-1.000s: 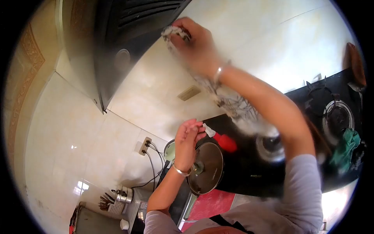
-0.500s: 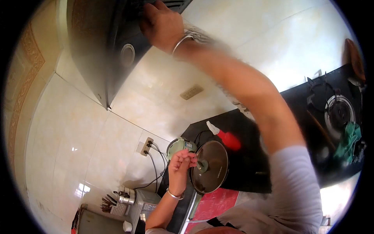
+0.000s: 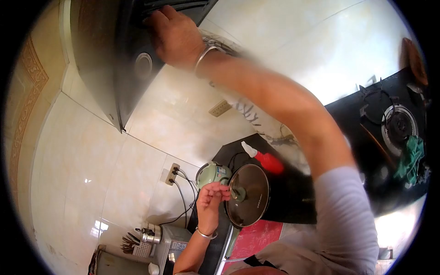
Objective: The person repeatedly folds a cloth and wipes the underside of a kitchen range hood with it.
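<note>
My right hand (image 3: 178,40), a silver bangle on its wrist, reaches up to the dark range hood (image 3: 130,73). Its fingers are bent against the slatted underside, and their tips are hidden in the shadow, so anything in them is not visible. Lower down, my left hand (image 3: 211,201) is closed, with fingers curled and tips together next to the knob of a glass lid (image 3: 254,206). Whether it touches the knob, or holds something small, I cannot make out. The lid covers a round pan with a green handle (image 3: 232,242).
Behind the pan stand a light-green appliance (image 3: 213,173) and a red bottle with a white nozzle (image 3: 270,163). On the right are a gas burner (image 3: 399,129) and a green cloth (image 3: 411,158). Cords run from a wall socket (image 3: 173,174). A utensil holder (image 3: 142,250) is at lower left.
My right hand has shifted a little further left along the hood's underside. My left hand keeps its curled shape beside the lid. The whole view has moved slightly.
</note>
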A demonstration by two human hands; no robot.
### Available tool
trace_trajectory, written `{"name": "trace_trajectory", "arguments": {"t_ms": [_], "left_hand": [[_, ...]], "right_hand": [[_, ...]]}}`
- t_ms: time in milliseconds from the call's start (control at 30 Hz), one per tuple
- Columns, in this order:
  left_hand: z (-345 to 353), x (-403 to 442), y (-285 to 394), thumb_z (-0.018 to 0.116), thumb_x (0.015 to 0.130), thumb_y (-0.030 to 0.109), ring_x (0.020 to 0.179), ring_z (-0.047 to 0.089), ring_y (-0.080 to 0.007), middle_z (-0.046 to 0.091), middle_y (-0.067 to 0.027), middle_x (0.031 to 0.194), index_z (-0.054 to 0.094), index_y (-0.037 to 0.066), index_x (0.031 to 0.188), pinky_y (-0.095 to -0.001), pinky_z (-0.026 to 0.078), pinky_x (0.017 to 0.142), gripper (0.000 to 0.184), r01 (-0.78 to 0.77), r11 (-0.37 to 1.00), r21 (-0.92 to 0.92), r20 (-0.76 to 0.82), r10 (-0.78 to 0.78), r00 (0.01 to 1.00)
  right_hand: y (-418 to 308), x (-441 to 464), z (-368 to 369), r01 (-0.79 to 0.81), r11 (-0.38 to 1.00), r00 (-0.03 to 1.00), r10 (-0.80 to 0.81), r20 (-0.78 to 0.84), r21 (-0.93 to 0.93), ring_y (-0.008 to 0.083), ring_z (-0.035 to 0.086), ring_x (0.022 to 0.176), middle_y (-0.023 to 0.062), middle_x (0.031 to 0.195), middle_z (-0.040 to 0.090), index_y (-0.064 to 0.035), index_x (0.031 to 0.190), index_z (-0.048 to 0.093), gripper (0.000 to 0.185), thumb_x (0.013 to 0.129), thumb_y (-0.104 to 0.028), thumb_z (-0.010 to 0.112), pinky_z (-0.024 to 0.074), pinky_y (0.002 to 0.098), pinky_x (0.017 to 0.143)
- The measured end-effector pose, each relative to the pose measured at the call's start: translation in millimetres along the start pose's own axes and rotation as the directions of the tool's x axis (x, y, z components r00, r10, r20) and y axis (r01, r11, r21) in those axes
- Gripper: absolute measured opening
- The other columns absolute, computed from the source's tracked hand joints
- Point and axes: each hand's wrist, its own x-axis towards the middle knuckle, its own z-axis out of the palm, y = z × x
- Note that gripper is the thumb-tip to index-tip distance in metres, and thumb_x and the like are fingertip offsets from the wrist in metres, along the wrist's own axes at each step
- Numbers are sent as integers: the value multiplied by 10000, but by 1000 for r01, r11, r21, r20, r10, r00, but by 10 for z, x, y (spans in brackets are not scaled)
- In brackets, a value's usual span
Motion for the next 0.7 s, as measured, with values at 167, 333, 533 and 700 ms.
{"name": "trace_trajectory", "arguments": {"t_ms": [167, 333, 533, 700], "left_hand": [[-41, 15, -49, 421, 914, 23, 856, 583, -165, 606, -91, 994, 487, 39, 1091, -303, 477, 759, 189, 9, 1000, 7, 23, -9, 1000], [-40, 57, -98, 416, 920, 36, 861, 584, -172, 603, -97, 998, 481, 33, 1105, -309, 476, 763, 196, -8, 1000, -9, 66, 8, 998], [-23, 63, -128, 438, 934, 101, 859, 585, -185, 599, -104, 997, 470, 27, 1123, -326, 477, 770, 206, -56, 998, 25, 113, 53, 992], [-75, 54, -125, 415, 930, 53, 844, 591, -189, 598, -110, 998, 463, 19, 1129, -331, 480, 771, 209, -85, 994, 70, 120, 76, 990]], "right_hand": [[-10, 70, 4, 71, 996, 995, -68, 74, -50, 362, 579, 764, 204, 830, 565, -6, 866, 582, 283, 594, -57, 637, 492, 419, 671], [11, 105, -22, 90, 989, 987, -74, 144, -113, 350, 597, 750, 196, 836, 577, -20, 881, 587, 265, 627, -83, 625, 508, 421, 652], [456, 40, 56, -96, 973, 973, 136, 185, -211, 369, 616, 823, 220, 928, 595, -17, 944, 579, 291, 667, -93, 631, 513, 442, 698], [930, -56, 243, -212, 960, 967, 233, 102, -183, 413, 576, 729, 241, 835, 567, 23, 900, 529, 187, 725, -42, 521, 483, 485, 629]]}}
